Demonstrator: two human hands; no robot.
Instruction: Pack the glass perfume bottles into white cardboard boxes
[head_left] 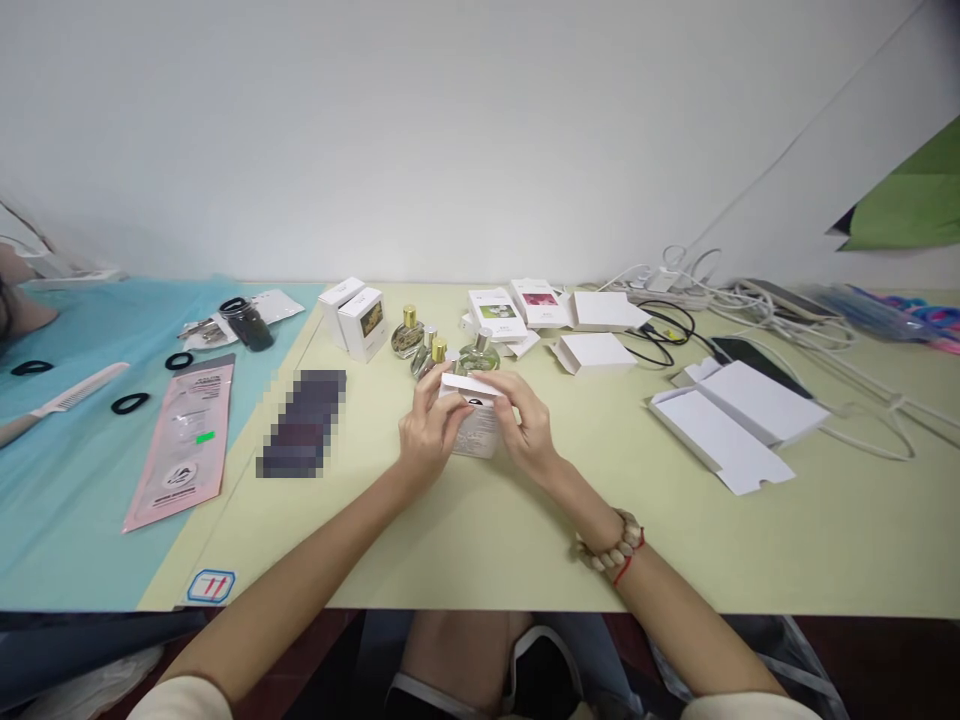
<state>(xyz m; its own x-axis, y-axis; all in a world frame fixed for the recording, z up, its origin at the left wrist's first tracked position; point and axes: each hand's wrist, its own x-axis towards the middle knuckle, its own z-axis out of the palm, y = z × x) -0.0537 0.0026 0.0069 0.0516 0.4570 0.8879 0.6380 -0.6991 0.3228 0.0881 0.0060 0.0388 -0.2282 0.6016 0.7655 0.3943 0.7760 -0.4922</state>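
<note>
Left hand [431, 428]: narrow grip on left side of white box [477, 438], fingertips up at the top flap.
Right hand [529, 422]: on right side of same box, also narrow; beaded bracelet [619, 546] on wrist.
Box: between both hands, mid bench [487, 550], printed side toward the person; can't tell if its base touches down.
Bottles [409, 337]: small group just beyond box, mostly to its left, gold and silver caps.
Far left of bottles: two upright cartons [363, 325], side by side.
Far right of bottles: picture cartons [497, 318], lying overlapped.
Right: unfolded card [720, 438], near cables [787, 312].
Left: blue sheet [60, 520] carrying pink packet [180, 440] and dark jar [247, 325].
</note>
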